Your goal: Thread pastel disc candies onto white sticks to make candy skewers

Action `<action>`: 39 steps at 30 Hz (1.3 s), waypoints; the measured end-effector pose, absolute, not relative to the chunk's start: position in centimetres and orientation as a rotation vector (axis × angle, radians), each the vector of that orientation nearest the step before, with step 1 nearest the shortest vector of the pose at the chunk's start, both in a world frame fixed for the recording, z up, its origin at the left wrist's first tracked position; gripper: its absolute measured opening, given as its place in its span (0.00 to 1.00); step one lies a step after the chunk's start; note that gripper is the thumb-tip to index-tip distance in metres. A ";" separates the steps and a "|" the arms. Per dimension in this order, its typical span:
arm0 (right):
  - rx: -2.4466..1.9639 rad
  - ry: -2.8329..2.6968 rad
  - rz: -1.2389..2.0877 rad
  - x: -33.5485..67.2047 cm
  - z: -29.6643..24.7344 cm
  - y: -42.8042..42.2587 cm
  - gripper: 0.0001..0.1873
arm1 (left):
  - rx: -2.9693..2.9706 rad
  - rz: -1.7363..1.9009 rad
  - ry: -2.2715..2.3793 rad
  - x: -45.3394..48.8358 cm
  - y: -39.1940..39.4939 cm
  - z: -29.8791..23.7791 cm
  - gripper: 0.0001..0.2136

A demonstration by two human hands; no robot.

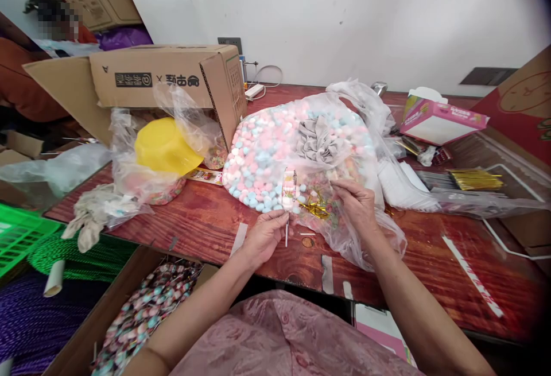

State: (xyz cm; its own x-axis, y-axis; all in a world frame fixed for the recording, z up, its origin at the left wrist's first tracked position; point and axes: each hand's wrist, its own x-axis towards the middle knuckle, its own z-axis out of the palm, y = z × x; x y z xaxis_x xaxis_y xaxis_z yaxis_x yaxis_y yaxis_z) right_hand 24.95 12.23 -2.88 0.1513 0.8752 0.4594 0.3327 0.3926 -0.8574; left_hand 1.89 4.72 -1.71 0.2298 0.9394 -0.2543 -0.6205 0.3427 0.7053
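Observation:
My left hand (270, 232) is closed on the white stick of a marshmallow lollipop (289, 189), which stands upright in a printed clear wrapper. To its right, my right hand (356, 199) has thumb and fingers pinched together; whatever is between them is too small to make out. Gold twist ties (316, 206) lie between the hands on a clear bag of small colourful pieces (333, 221). Behind both hands spreads a large clear bag of pink, white and blue marshmallows (262, 152), with a grey ruffled item (319, 139) on top.
At left are a cardboard box (159, 77), a yellow bowl (166, 146) in plastic and a glove (90, 215). A pink box (443, 115) and bundled gold ties (476, 179) are at right. Below the table edge, a carton holds many wrapped lollipops (146, 301). A person sits far left.

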 end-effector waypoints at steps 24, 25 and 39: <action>-1.082 -1.550 1.091 23.7 -0.7 4.8 0.11 | 1.172 1.058 0.905 4.5 3.1 -0.8 0.14; -1.074 -1.582 1.121 23.3 -0.7 4.7 0.11 | 1.175 1.062 0.905 4.4 3.0 -0.8 0.13; -1.109 -1.273 0.832 21.7 -2.6 1.5 0.05 | 1.132 1.019 1.108 2.8 2.7 -1.9 0.15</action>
